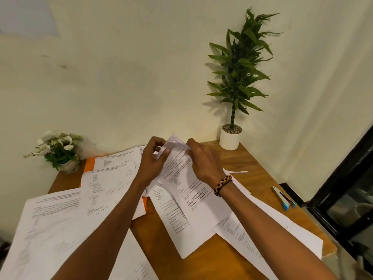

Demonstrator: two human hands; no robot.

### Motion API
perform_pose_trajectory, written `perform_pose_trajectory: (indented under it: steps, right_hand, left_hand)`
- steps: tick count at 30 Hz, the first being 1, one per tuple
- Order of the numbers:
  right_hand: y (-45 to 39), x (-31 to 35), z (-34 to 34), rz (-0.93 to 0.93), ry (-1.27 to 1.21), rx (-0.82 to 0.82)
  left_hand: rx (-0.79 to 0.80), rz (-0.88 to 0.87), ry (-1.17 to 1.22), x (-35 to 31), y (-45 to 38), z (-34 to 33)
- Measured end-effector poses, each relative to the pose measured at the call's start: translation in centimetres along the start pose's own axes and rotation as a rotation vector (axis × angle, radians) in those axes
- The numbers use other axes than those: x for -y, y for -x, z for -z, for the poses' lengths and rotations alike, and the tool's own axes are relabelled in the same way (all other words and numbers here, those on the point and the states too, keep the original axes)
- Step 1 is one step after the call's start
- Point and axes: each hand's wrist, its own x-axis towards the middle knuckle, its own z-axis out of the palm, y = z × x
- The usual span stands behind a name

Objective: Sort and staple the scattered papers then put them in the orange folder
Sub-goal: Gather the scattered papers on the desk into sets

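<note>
**Printed sheets held at their far corner over a cluttered table**

Head view: Wooden table [203, 259] against a cream wall is strewn with scattered papers [60, 219]. A small sheaf of printed sheets [193, 201] is pinched at its crumpled far corner by the left hand [153, 160] and the right hand [203, 160], fingers curled onto the paper. An orange folder [89, 164] is partly buried under papers at the far left. A stapler [283, 199] lies near the right edge, well apart from both hands. A potted plant [232, 136] stands in the far corner.
</note>
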Motion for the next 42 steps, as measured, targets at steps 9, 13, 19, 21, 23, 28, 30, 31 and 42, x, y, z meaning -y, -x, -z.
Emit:
perform_pose_trajectory:
  steps: [9, 13, 19, 21, 23, 28, 30, 31, 42]
  right_hand:
    - [-2.9, 2.4, 1.1, 0.074, 0.063, 0.076]
    - [-3.6, 3.4, 1.5, 0.122, 0.141, 0.156]
    - [-5.7, 3.3, 2.5, 0.006, -0.015, 0.360]
    - [-6.0, 2.5, 2.9, -0.046, -0.083, 0.453]
    - [-6.1, 1.8, 2.7, -0.076, -0.128, 0.502]
    - [-6.3, 1.0, 1.7, -0.073, -0.251, 0.390]
    - [-6.3, 0.8, 1.9, -0.079, -0.356, 0.338]
    - [-6.1, 0.7, 2.1, -0.077, -0.410, 0.311]
    - [-2.6, 1.0, -1.2, -0.412, -1.083, 0.192]
  left_hand:
    - [-0.112, -0.117, -0.483, 0.9, 0.2, 2.4]
    - [0.004, -0.039, -0.254, 0.0, 0.6, 3.3]
    - [-0.078, -0.085, -0.240, -0.7, 0.2, 5.3]
    - [-0.098, -0.090, -0.231, -1.0, 0.2, 6.0]
    - [-0.094, -0.104, -0.236, -1.3, 0.2, 6.6]
    - [-0.152, -0.023, -0.286, -1.6, -0.2, 8.5]
    - [-0.254, 0.059, -0.167, -1.1, 0.3, 9.6]
    - [-0.294, 0.113, -0.077, -0.7, 0.7, 10.0]
    - [-0.211, 0.362, 0.373, -0.6, 4.8, 5.0]
